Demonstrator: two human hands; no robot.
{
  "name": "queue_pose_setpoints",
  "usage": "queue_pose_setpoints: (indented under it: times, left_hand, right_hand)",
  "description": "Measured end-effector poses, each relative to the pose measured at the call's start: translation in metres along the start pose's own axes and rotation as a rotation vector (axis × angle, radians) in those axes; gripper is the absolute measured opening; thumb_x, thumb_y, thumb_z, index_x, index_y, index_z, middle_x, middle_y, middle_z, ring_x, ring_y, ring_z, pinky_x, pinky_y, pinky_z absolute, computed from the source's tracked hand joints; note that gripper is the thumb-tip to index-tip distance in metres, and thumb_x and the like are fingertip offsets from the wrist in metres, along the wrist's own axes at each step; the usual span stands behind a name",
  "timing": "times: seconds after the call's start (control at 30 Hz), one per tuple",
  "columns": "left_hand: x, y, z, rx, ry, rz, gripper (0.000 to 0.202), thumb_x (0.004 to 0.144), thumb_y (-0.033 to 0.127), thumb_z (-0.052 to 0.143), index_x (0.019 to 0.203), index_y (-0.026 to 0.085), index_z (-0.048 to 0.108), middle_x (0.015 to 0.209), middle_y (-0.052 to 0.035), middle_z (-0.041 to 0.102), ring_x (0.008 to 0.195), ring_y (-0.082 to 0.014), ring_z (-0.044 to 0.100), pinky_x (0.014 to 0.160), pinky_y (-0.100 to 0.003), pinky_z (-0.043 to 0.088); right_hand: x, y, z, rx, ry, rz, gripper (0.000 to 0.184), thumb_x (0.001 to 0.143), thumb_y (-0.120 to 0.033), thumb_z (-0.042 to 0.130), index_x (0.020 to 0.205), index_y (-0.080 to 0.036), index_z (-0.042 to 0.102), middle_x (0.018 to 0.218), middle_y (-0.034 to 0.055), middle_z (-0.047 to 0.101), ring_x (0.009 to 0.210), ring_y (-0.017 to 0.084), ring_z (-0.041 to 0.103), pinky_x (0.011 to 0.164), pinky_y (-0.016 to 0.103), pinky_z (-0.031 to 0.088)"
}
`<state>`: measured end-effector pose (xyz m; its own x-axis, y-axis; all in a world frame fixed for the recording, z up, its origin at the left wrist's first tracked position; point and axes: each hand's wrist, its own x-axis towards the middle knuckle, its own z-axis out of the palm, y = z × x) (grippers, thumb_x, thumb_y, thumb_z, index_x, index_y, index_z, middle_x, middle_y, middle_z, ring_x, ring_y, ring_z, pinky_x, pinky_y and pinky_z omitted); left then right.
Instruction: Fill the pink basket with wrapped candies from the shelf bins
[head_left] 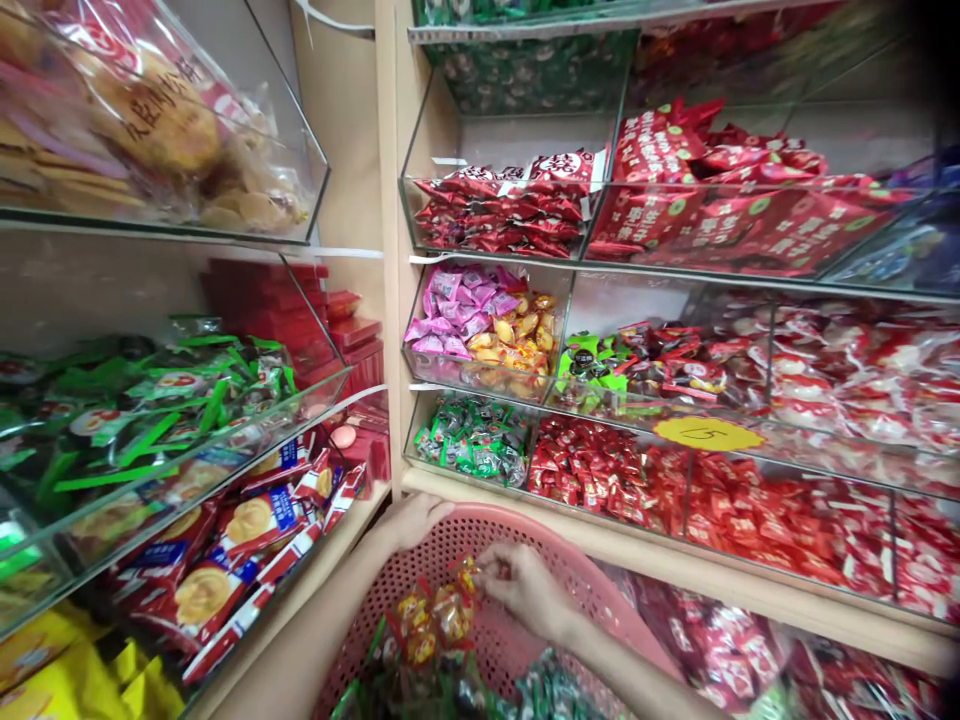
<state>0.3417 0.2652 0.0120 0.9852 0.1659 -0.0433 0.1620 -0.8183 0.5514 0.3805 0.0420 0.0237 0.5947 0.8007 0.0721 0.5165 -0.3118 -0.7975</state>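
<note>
A pink perforated plastic basket (607, 610) is at the bottom middle of the view. My left hand (416, 520) is closed over its far rim, with some fingertips out of sight. Inside the basket, my right hand (525, 590) is bent, thumb and fingers pinched at the edge of a gold-and-red wrapped candy (466, 575). Several similar candies (431, 620) are just left of those fingertips. Lower in the basket lie green-wrapped packets (420, 685) and a heap of dark green-and-silver wrapped pieces (559, 685), partly cut off by the frame.
Ahead, clear-fronted bins hold red candies (607, 475), green candies (472, 440) and pink-wrapped sweets (469, 305). A wooden ledge (675, 560) runs behind the basket. Left shelves carry green packets (172, 400) and biscuit packs (255, 520). A yellow price tag (709, 433) marks one bin.
</note>
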Motion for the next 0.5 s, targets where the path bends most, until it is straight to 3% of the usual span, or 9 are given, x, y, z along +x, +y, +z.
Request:
queue_pose_setpoints:
  times: [0.13,0.27,0.37,0.5]
  left_hand:
    - [-0.001,-0.002,0.0,0.017,0.011,-0.002,0.056,0.087,0.061,0.028,0.094,0.022,0.068,0.1,-0.0068,0.07,0.091,-0.0232,0.062,0.076,-0.028,0.04]
    - [-0.002,0.0,-0.002,0.016,0.016,0.002,0.054,0.088,0.057,0.029,0.092,0.02,0.068,0.096,-0.0069,0.071,0.086,-0.0222,0.062,0.072,-0.027,0.04]
    - [-0.003,0.003,-0.004,0.012,0.025,0.01,0.051,0.089,0.054,0.029,0.088,0.019,0.068,0.091,-0.0072,0.071,0.084,-0.0223,0.062,0.071,-0.028,0.04]
    - [-0.002,0.006,-0.004,-0.011,0.031,0.026,0.049,0.089,0.052,0.029,0.088,0.022,0.068,0.093,-0.0047,0.071,0.088,-0.0214,0.062,0.075,-0.027,0.041]
  right_hand:
    - [0.024,0.022,0.021,-0.121,-0.057,-0.039,0.011,0.078,-0.02,0.057,0.083,-0.017,0.066,0.07,-0.0002,0.067,0.065,0.014,0.058,0.062,0.023,0.041]
    - [0.033,0.015,0.021,-0.215,-0.144,-0.079,0.03,0.077,-0.021,0.059,0.107,-0.022,0.065,0.108,0.0047,0.068,0.1,0.022,0.059,0.087,0.03,0.042]
    - [0.03,0.005,0.012,-0.266,-0.18,-0.1,0.041,0.076,-0.018,0.061,0.116,-0.024,0.061,0.121,0.0074,0.062,0.113,0.024,0.054,0.095,0.032,0.04]
    - [0.028,-0.023,-0.021,-0.328,-0.08,-0.261,0.036,0.08,-0.017,0.054,0.115,-0.023,0.062,0.111,0.0066,0.066,0.103,0.021,0.06,0.088,0.03,0.044]
